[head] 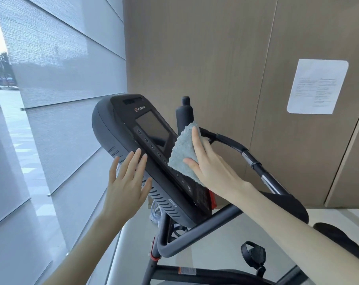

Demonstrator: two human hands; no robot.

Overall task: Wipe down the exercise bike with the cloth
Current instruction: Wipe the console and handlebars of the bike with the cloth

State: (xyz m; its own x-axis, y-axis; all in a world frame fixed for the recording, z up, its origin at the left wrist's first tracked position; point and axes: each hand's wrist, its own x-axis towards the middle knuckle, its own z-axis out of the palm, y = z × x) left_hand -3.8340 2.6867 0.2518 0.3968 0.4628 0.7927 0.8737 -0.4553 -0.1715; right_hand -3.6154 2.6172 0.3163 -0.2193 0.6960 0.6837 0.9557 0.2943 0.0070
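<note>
**Forearms up, cloth flat on the console**

Two bare forearms rise from the bottom edge, and the right one hides part of the exercise bike. A strapped pedal shows beneath that arm.

The left grip holds nothing. Its fingers are straight and spread, with the fingertips touching the left rim of the console beside the button row.

The right grip lies flat, fingers straight and thumb splayed. It presses the pale blue cloth against the console face, just right of the dark screen. The cloth covers some buttons, and its lower part is hidden under the palm.

Behind the console, a handlebar curves off to the right. Two dark padded shapes at the right are hard to identify.

Farther back is a wood-panel wall with a paper notice whose print is unreadable. Window blinds hang on the left.
</note>
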